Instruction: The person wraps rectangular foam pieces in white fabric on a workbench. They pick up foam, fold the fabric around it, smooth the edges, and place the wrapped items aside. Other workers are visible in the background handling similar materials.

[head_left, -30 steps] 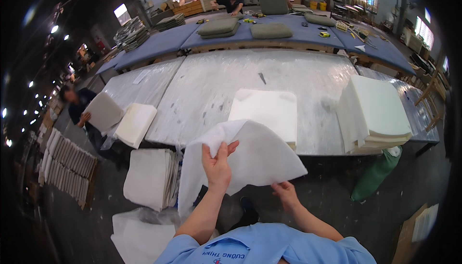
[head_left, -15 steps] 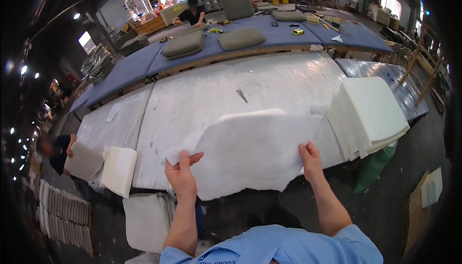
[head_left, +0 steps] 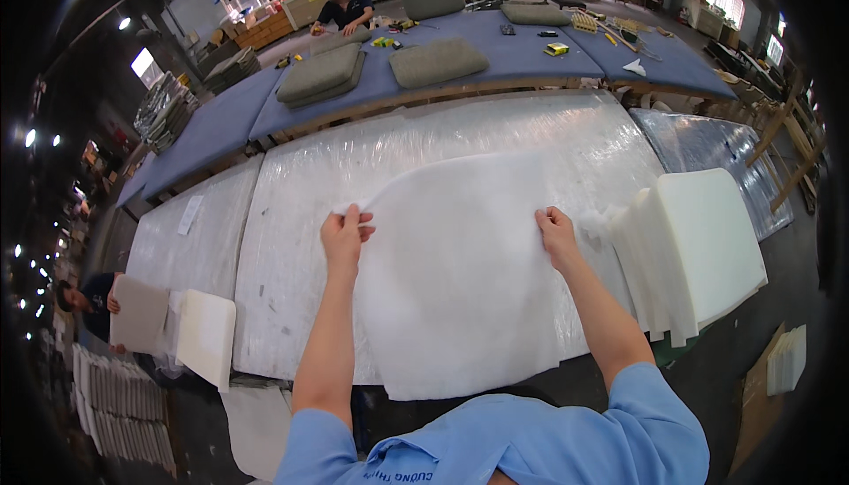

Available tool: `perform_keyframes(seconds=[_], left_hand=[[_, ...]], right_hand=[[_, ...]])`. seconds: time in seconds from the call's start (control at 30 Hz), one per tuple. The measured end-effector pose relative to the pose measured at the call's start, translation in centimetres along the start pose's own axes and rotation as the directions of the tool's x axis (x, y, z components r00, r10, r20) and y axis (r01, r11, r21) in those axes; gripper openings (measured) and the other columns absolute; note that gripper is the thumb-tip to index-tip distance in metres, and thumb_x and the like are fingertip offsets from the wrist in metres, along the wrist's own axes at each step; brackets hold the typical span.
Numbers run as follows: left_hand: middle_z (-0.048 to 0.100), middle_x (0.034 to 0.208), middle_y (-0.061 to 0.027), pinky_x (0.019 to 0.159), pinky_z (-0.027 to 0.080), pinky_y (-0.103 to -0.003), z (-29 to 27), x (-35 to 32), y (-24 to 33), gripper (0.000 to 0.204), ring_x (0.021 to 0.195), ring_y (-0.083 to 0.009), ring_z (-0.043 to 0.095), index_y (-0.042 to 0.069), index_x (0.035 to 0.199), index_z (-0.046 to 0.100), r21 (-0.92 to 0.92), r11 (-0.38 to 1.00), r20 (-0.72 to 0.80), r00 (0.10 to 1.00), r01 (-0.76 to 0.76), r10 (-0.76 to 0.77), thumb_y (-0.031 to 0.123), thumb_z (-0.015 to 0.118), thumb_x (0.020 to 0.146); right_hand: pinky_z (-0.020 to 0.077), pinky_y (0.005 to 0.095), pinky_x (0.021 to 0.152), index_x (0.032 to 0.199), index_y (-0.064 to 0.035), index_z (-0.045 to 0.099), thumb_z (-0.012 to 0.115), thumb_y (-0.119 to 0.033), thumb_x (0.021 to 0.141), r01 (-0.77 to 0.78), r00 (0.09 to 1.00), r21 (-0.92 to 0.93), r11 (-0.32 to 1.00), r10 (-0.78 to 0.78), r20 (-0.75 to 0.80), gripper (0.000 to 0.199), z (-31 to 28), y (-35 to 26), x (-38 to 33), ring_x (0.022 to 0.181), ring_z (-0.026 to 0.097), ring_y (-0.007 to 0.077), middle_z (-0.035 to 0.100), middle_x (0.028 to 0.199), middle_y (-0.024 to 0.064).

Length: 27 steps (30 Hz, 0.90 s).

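Note:
A thin white sheet of batting [head_left: 460, 282] is spread between my two hands over the plastic-wrapped table [head_left: 292, 264]. My left hand [head_left: 343, 236] pinches its left edge, and my right hand [head_left: 555, 230] pinches the right edge at about the same height. The sheet's far edge curves across the table beyond my hands, while its near end hangs over the front edge close to my body. Whatever lies under the sheet is hidden by it. To the right of my right hand stands a stack of white foam seat pads [head_left: 699, 251].
Grey-green cushions [head_left: 438, 62] lie on the blue padded table [head_left: 522, 47] beyond, with two people behind it. At the left, a co-worker [head_left: 93, 299] holds a grey pad [head_left: 137, 315] beside a cream pad [head_left: 205, 335]. A wooden chair frame [head_left: 787, 136] stands far right.
Both hands have moved forward, away from my body, carrying the batting farther over the table. The white pad edge that showed beyond the sheet is now covered.

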<state>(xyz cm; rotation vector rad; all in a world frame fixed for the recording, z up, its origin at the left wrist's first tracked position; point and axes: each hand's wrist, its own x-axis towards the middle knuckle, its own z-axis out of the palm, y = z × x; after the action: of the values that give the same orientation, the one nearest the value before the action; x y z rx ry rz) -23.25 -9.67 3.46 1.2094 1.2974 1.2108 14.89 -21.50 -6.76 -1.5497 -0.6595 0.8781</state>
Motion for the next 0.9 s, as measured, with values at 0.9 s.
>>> perform_keyframes(seconds=[0.9], left_hand=[[0.064, 0.101, -0.0133, 0.083, 0.051, -0.042, -2.0, -0.4, -24.2, 0.04, 0.094, -0.0296, 0.063, 0.003, 0.098, 0.067, 0.799, 0.555, -0.039, 0.941, 0.232, -0.337, 0.037, 0.081, 0.083]], right_hand=[[0.0466, 0.0396, 0.07, 0.087, 0.0003, 0.059, 0.074, -0.031, 0.089, -0.344, 0.939, -0.58, 0.738, 0.257, -0.231, 0.034, 1.9, 14.9, 1.5, 0.072, 0.054, 0.0225, 0.062, 0.078, 0.0103]])
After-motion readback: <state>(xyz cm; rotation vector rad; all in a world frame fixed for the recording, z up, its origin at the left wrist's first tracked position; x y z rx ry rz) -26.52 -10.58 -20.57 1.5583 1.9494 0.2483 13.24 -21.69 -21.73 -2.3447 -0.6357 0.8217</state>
